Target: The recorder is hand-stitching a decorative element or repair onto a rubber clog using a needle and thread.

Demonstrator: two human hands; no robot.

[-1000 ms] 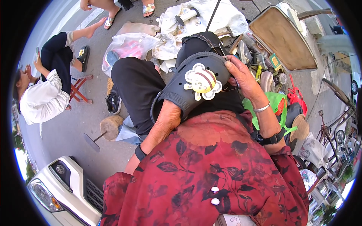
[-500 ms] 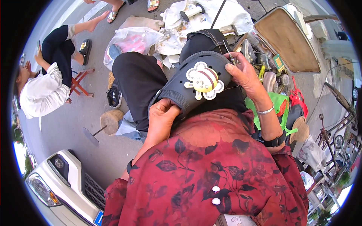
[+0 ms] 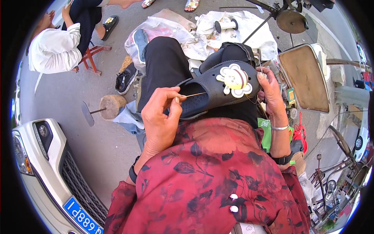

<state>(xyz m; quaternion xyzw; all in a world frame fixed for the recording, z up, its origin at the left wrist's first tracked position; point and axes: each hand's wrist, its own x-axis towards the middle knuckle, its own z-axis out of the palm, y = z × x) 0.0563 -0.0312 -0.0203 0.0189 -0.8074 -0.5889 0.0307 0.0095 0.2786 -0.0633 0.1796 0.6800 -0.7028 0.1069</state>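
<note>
A dark clog point(image 3: 217, 91) with a cream-and-yellow bee ornament point(image 3: 236, 80) lies across my lap, its opening toward my left hand. My left hand point(image 3: 159, 115) pinches a thin brownish thread point(image 3: 193, 95) that runs taut into the clog's opening. At the toe end my right hand point(image 3: 271, 93) is closed on the clog, thumb up. A slim, shiny metal tool point(image 3: 260, 62) sticks up by its fingertips; its lower part is hidden. Loose thread hangs below the ornament near the right hand.
Ahead lies a white sheet point(image 3: 249, 35) with a spool point(image 3: 226, 25). A machine point(image 3: 290, 19) on metal legs stands far right, near a brown-topped board point(image 3: 304, 78). A stump-like block point(image 3: 113, 106) and dark shoe point(image 3: 125, 79) are left. A person sits beyond; a white car point(image 3: 50, 156) is near left.
My left hand has come out of the clog's opening, drawing the thread leftward. The clog has turned so its inside shows. My view has shifted, moving the surroundings in the picture.
</note>
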